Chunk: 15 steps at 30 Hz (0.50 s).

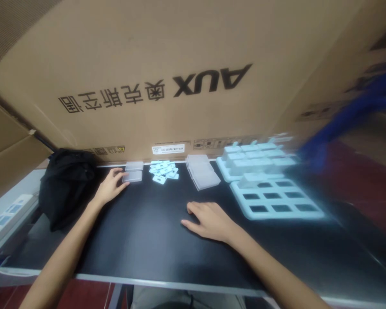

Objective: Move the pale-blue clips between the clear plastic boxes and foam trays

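Note:
My left hand (110, 187) is at the left end of a small translucent plastic case (133, 176), thumb at its near edge and fingertips at its far edge. A second, similar case (134, 166) lies just behind it. My right hand (210, 219) hovers over or rests on the black tabletop with thumb and fingers apart, holding nothing. Between the hands, farther back, is a loose pile of light blue flat pieces (162, 168) with small cut-outs. Right of the pile are stacked translucent flat cases (203, 172).
At the right, a light blue tray (274, 201) with rectangular openings lies before another tray filled with pale blue blocks (255, 159). A black cloth bag (66, 184) sits at the left. A large cardboard box (180, 51) walls off the back. A blurred blue object (350, 111) is at the far right.

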Tool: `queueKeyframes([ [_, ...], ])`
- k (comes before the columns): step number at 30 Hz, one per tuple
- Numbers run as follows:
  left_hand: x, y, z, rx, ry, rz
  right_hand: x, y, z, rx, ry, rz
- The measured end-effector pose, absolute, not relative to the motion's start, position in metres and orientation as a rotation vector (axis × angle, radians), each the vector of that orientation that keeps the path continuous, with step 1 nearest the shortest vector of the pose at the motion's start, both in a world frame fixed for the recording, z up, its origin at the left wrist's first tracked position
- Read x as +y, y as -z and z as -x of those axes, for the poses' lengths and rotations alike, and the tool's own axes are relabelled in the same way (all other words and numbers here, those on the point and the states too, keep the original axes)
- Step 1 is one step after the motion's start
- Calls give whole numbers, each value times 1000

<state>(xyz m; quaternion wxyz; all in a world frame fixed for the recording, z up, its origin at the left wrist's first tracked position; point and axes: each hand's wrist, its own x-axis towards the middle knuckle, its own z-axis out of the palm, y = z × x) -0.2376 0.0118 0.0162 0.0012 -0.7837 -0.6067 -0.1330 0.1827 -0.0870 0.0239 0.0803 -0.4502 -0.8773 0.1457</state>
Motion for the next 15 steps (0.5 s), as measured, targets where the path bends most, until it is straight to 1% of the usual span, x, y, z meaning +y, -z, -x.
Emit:
queueKeyframes([
  [15,19,-12,230,-2010,406,2410,-88,-22,-183,-2620,-401,1327],
])
